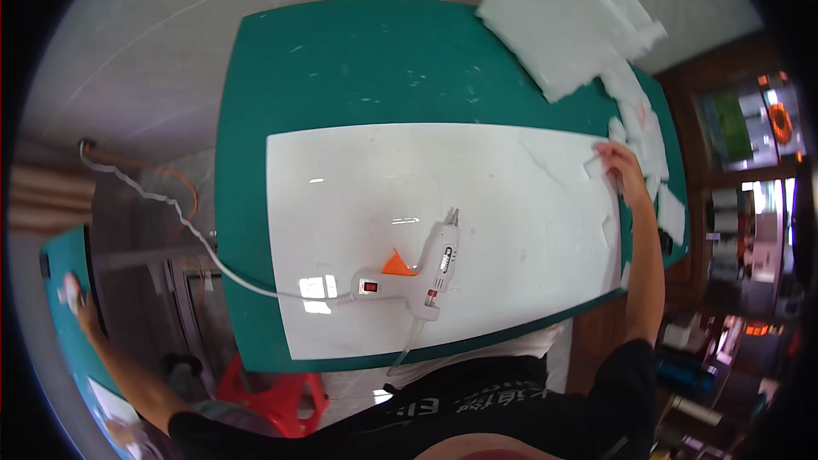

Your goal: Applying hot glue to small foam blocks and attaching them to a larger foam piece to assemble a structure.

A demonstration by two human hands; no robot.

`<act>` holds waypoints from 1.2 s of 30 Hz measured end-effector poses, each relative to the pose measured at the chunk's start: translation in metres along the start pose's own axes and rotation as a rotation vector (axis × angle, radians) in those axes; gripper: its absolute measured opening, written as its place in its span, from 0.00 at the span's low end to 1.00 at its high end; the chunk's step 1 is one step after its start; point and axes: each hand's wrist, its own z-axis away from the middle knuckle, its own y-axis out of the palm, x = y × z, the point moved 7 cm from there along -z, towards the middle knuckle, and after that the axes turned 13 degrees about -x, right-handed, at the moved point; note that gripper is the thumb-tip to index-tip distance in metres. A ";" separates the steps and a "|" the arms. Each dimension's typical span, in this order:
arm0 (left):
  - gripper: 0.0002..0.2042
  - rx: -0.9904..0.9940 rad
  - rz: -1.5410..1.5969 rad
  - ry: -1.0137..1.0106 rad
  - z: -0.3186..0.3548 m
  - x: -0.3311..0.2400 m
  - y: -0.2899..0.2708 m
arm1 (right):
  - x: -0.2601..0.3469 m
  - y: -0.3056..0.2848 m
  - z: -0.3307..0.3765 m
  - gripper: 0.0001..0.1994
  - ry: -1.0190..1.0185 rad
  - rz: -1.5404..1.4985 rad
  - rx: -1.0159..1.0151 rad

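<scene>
- Spanning most of the view, a green surface [358,68], speckled with pale marks, its edges bowed by the lens.
- White board [477,196], rectangular and glossy, lying flat on the green surface and covering its nearer half.
- White foam slab [558,21], thick, with a broken edge, resting on the far right corner of the green surface and overhanging it.
- Foam scraps [652,140], white, irregular, strewn along the right edge of the green surface, from the slab down past the right end of the board.
- Glue gun [430,268], white with an orange trigger and a small red switch, lying on its side on the near middle of the board, nozzle pointing away from the person; a glue stick juts from its rear over the board's near edge.
- White cord [170,209], running from the gun's handle off the left edge of the surface and up to the left.
- Red stool [273,396], plastic, below the near left edge of the surface.
- Right hand [620,166], reaching to the right end of the board, fingers closed on a small white foam piece [595,167].
- Left hand [75,296], stretched far out to the left, well apart from the surface, fingers closed on a small pale object [66,293]; its kind cannot be told.
</scene>
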 end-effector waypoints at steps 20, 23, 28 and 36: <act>0.29 0.119 -0.196 -0.294 -0.005 0.001 0.015 | 0.013 0.006 0.013 0.13 -0.031 0.018 -0.051; 0.26 0.084 -0.126 -0.673 -0.025 0.021 -0.024 | 0.006 0.009 0.013 0.13 -0.044 -0.012 -0.043; 0.24 -0.032 0.163 -1.045 -0.009 -0.060 -0.031 | 0.018 0.007 0.017 0.12 -0.081 0.022 -0.019; 0.21 0.014 0.358 -0.503 -0.158 -0.384 -0.038 | 0.003 0.007 0.009 0.10 -0.148 -0.064 0.032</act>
